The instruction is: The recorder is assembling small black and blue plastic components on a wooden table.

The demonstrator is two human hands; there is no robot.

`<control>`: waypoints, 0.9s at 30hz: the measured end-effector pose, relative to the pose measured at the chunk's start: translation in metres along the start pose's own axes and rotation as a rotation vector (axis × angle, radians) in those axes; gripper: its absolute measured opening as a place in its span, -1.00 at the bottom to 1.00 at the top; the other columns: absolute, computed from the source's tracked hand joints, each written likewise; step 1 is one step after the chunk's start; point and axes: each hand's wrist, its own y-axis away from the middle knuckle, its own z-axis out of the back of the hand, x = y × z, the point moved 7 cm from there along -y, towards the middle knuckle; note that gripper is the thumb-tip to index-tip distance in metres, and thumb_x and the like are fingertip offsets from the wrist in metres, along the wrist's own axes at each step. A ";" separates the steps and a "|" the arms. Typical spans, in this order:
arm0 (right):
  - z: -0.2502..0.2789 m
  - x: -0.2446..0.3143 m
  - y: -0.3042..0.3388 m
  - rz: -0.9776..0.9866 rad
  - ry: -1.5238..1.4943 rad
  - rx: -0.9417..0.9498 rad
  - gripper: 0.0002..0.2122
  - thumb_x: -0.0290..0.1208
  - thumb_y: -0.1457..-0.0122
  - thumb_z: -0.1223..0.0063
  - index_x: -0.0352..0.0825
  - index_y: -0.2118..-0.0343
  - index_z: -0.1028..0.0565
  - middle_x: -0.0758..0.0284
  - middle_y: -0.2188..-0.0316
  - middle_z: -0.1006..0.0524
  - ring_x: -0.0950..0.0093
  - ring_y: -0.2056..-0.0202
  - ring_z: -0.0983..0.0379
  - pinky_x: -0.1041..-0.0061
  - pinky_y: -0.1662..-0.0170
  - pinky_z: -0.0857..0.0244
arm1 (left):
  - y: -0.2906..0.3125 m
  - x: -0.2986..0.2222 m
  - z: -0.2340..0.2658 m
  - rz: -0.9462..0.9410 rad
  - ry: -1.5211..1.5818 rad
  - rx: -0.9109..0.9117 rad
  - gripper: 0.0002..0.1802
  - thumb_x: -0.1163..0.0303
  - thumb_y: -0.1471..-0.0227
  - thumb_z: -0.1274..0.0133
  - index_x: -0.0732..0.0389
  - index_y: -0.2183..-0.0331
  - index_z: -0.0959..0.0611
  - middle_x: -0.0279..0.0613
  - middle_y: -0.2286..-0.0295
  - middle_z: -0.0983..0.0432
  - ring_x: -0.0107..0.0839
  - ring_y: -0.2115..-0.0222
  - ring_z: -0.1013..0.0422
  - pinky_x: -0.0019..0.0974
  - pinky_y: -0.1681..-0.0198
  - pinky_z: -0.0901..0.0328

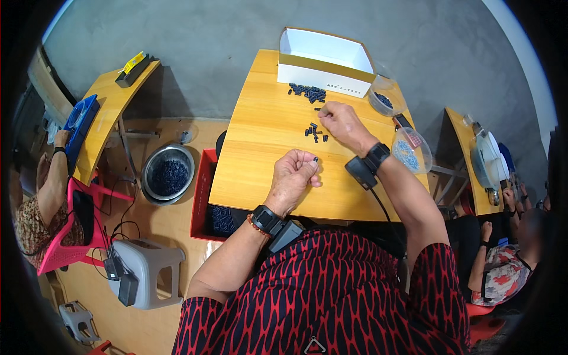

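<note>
Above the near part of the wooden table (260, 118), my left hand (294, 180) is closed, pinching a small dark cylindrical piece (316, 159) between thumb and forefinger. My right hand (344, 125) is farther forward, its fingers drawn together at a small black piece (318, 109). Whether that piece is lifted or still touching the tabletop is hard to tell. Between my hands lies a small loose group of black pieces (313, 131). A larger heap of black pieces (309, 93) sits beyond my right hand, in front of a white box (319, 76).
At the table's right are a clear bowl of dark pieces (384, 99) and a clear tub of pale blue bits (406, 155). A red bin (203, 198) and a metal basin (190, 171) stand on the floor at left, near a grey stool (148, 266). Other people sit at both sides.
</note>
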 end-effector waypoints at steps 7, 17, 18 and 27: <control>0.007 0.020 0.070 -0.325 -0.805 0.035 -0.76 -0.48 -0.22 -0.14 -0.46 0.09 -0.56 0.41 0.36 -0.56 0.70 0.40 -0.44 0.67 0.32 -0.35 | 0.001 -0.003 -0.003 -0.005 -0.003 0.008 -0.91 0.59 -0.19 -0.06 0.36 0.23 -0.52 -0.14 0.43 -0.55 -0.51 0.55 -0.44 -0.40 0.46 -0.44; -0.010 0.034 0.101 -0.361 -1.290 -0.015 -0.87 -0.55 -0.25 -0.13 -0.43 0.16 -0.57 0.26 0.36 -0.63 0.58 0.35 -0.57 0.66 0.26 -0.44 | 0.004 -0.003 -0.008 -0.008 -0.017 0.025 -0.87 0.60 -0.19 -0.08 0.37 0.19 -0.56 -0.16 0.38 -0.60 -0.54 0.50 -0.46 -0.44 0.41 -0.46; -0.010 0.033 0.102 -0.365 -1.280 -0.006 -0.86 -0.56 -0.25 -0.14 -0.43 0.15 -0.56 0.26 0.34 -0.62 0.55 0.33 -0.58 0.63 0.24 -0.45 | 0.004 -0.003 -0.007 -0.004 -0.020 0.015 -0.88 0.61 -0.18 -0.08 0.37 0.20 -0.55 -0.15 0.40 -0.59 -0.53 0.52 -0.46 -0.44 0.44 -0.45; -0.011 0.025 0.105 -0.395 -1.178 -0.015 -0.85 -0.52 -0.24 -0.17 -0.44 0.16 -0.56 0.28 0.39 -0.62 0.58 0.40 -0.54 0.63 0.29 -0.41 | 0.006 -0.005 -0.009 0.027 -0.016 0.028 -0.88 0.56 -0.19 -0.10 0.37 0.21 -0.54 -0.22 0.45 -0.54 -0.56 0.54 -0.43 -0.46 0.46 -0.42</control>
